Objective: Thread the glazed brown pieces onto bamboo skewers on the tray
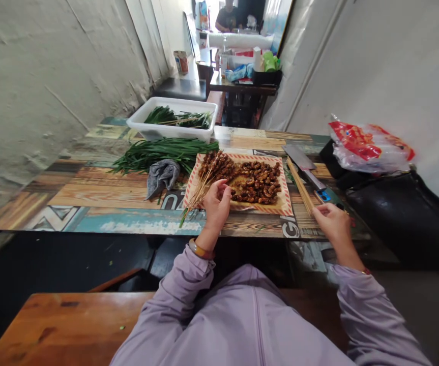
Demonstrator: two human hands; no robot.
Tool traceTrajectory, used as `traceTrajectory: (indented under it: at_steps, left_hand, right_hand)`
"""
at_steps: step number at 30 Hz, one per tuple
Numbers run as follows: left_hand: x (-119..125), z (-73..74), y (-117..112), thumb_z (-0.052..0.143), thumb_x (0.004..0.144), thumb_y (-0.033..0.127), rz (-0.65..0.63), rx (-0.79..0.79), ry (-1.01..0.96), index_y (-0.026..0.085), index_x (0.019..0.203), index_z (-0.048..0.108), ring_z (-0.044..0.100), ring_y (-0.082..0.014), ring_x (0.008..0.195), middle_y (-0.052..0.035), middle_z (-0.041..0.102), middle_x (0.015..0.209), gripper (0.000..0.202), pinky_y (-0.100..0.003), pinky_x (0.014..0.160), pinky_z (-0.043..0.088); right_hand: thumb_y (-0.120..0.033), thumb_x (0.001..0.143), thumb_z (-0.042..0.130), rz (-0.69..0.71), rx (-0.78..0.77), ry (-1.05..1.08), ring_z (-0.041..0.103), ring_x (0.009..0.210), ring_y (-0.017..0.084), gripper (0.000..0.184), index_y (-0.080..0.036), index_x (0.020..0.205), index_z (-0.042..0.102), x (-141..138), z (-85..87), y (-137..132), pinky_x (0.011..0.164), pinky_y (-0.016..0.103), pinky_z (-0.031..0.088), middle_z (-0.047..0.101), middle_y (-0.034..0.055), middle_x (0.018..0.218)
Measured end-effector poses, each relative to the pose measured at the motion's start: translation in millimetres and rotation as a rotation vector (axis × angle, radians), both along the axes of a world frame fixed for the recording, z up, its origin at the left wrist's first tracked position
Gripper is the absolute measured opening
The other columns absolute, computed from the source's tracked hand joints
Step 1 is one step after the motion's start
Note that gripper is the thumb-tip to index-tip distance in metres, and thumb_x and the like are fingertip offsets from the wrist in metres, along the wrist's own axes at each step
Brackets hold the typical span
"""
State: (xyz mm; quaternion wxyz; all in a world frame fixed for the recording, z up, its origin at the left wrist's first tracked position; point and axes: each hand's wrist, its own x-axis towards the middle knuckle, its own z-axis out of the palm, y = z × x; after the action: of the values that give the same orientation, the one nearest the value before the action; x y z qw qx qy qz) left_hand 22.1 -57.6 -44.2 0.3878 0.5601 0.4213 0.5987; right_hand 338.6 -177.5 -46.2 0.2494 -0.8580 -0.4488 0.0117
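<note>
My left hand (217, 204) is over the front edge of a paper-lined tray (287, 202) with a red-striped border. Its fingers are curled towards the thumb; anything between them is too small to make out. Dark brown glazed pieces of food (261, 183) fill the tray's right side. Loaded skewers (213, 170) lie together on the left, their bare sticks pointing towards me. On the right, my right hand (331, 222) has its fingertips closed on the near end of a bundle of bamboo skewers (299, 184), which lies on the table beside the tray.
A cleaver (299, 156) lies beyond the bamboo skewers, near a black bag (406, 213) and red-and-clear plastic packaging (372, 145). Left of the tray are a grey cloth (162, 178) and green chives (154, 153). Behind stands a white tub (173, 133). A person (229, 19) is far back.
</note>
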Motion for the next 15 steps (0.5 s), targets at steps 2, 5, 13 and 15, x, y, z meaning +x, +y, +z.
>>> traceTrajectory:
  at_steps: [2, 5, 13, 15]
  left_hand:
    - [0.1, 0.1, 0.8, 0.058, 0.085, 0.034, -0.002, 0.003, -0.008, 0.016, 0.109, 0.060, 0.061, -0.0104, 0.069, -0.0026, 0.061, 0.085, 0.030, -0.024, 0.065, 0.051]
    - [0.4, 1.3, 2.4, 0.059, 0.084, 0.034, 0.000, 0.011, -0.009, 0.016, 0.108, 0.061, 0.061, -0.0103, 0.067, -0.0020, 0.061, 0.084, 0.030, -0.023, 0.063, 0.051]
    - [1.2, 6.0, 4.3, 0.059, 0.083, 0.035, 0.006, 0.004, 0.021, 0.015, 0.106, 0.061, 0.061, -0.0086, 0.063, -0.0015, 0.063, 0.083, 0.030, -0.021, 0.061, 0.051]
    - [1.2, 7.0, 4.1, 0.059, 0.083, 0.035, 0.011, 0.008, 0.032, 0.015, 0.106, 0.061, 0.061, -0.0084, 0.063, -0.0013, 0.063, 0.083, 0.030, -0.021, 0.061, 0.051]
  right_hand:
    - [-0.039, 0.073, 0.057, -0.008, -0.014, 0.022, 0.065, 0.068, 0.024, 0.021, -0.020, 0.069, 0.066, 0.8, 1.2, 0.3, 0.066, 0.034, 0.044, 0.069, 0.0085, 0.067]
    - [-0.041, 0.073, 0.058, -0.003, -0.022, 0.057, 0.066, 0.068, 0.022, 0.025, -0.019, 0.072, 0.069, 2.9, 2.8, 0.6, 0.065, 0.030, 0.045, 0.071, 0.0075, 0.069]
    - [-0.044, 0.066, 0.066, 0.017, 0.128, 0.348, 0.063, 0.058, 0.018, 0.025, -0.020, 0.067, 0.067, 7.9, 1.3, 4.1, 0.054, 0.026, 0.046, 0.069, 0.0040, 0.062]
    - [-0.046, 0.066, 0.066, 0.028, 0.157, 0.457, 0.060, 0.051, 0.015, 0.028, -0.019, 0.066, 0.065, 6.3, -0.1, 5.2, 0.048, 0.024, 0.045, 0.067, 0.0028, 0.059]
